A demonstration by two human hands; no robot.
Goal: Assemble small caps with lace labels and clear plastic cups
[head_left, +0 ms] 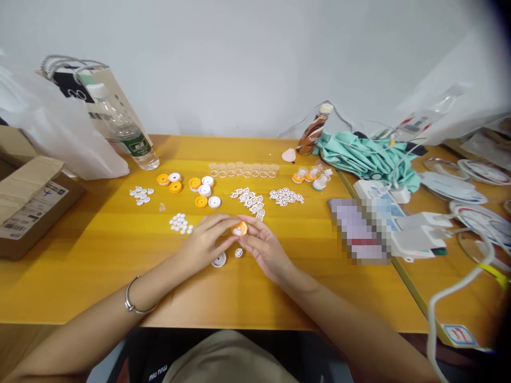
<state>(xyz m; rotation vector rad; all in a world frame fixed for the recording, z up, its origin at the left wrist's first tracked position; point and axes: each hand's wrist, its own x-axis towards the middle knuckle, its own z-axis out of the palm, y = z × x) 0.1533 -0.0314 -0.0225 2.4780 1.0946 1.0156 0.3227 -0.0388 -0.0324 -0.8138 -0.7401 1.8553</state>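
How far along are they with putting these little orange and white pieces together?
Done: a few assembled pieces lie at the back. In hand: left hand and right hand hold an orange cap. Left: loose caps, white discs and clear rings.

Bare table (99, 276) near; small white discs (180, 223) (perhaps loose) ahead.

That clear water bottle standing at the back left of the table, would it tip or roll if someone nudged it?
The water bottle stands upright, tall and narrow, so a nudge near its cap would probably tip it. It looks mostly empty, so likely light and easy to shove. Its round body would probably roll once down, perhaps toward the white bag beside it.
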